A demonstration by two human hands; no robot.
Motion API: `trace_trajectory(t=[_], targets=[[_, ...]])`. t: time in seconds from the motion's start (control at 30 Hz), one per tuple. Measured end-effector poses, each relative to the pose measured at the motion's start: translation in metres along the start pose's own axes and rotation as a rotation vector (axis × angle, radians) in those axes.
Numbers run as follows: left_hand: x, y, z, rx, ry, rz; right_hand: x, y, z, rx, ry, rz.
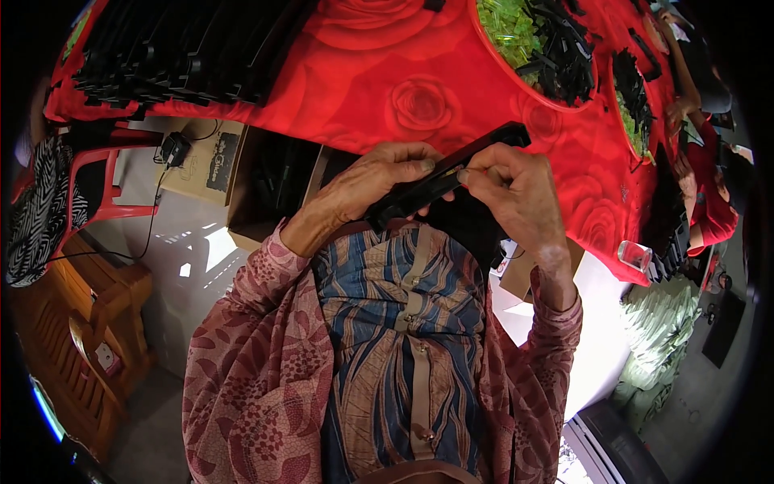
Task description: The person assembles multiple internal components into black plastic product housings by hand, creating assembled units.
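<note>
A long, narrow black plastic piece point(415, 194) is held tilted in front of my chest, its far end up and to the right. My left hand point(383, 175) grips its near part, with the thumb along the upper edge. My right hand point(516, 187) has thumb and fingertips pinched together at the middle of the piece. A small yellowish bit shows by those fingertips, too small to name. Beyond my hands lies a table with a red rose-patterned cloth point(347, 97). A round red-rimmed container point(516, 78) on it holds yellow-green pieces and black parts.
Black plastic pieces point(185, 56) are stacked at the table's far left. An open cardboard box point(193, 165) stands below the edge, near a black adapter point(175, 149) with a cable. A red chair point(101, 153) and wooden seat point(81, 347) are left. Another person's red sleeve point(716, 189) shows right.
</note>
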State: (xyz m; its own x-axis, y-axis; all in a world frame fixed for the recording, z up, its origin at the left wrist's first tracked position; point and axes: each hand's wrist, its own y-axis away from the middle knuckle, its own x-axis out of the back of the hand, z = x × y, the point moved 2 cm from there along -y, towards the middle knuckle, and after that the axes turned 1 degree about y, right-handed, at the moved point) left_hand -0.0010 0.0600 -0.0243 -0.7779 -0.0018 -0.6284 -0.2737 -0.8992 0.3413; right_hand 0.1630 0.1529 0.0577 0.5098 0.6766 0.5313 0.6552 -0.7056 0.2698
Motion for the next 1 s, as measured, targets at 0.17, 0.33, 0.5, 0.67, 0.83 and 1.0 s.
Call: trace_trajectory(t=[0.17, 0.33, 0.5, 0.67, 0.83, 1.0], targets=[[-0.002, -0.002, -0.002, -0.001, 0.014, 0.001, -0.005, 0.001, 0.003, -0.032, -0.063, 0.011], [0.0, -0.001, -0.002, 0.023, -0.005, 0.003, -0.005, 0.0, 0.009, 0.025, 0.005, 0.029], [0.001, -0.001, -0.001, 0.034, -0.01, 0.021, -0.003, -0.003, 0.007, 0.018, 0.018, 0.013], [0.004, -0.001, -0.002, 0.017, -0.014, 0.02, -0.004, -0.003, 0.01, -0.024, -0.129, -0.049], [0.002, -0.001, -0.001, 0.012, -0.036, 0.014, -0.002, -0.002, 0.01, -0.074, -0.168, -0.048], [0.001, -0.001, -0.002, 0.019, -0.031, 0.028, -0.001, -0.003, 0.011, -0.072, -0.168, -0.051]])
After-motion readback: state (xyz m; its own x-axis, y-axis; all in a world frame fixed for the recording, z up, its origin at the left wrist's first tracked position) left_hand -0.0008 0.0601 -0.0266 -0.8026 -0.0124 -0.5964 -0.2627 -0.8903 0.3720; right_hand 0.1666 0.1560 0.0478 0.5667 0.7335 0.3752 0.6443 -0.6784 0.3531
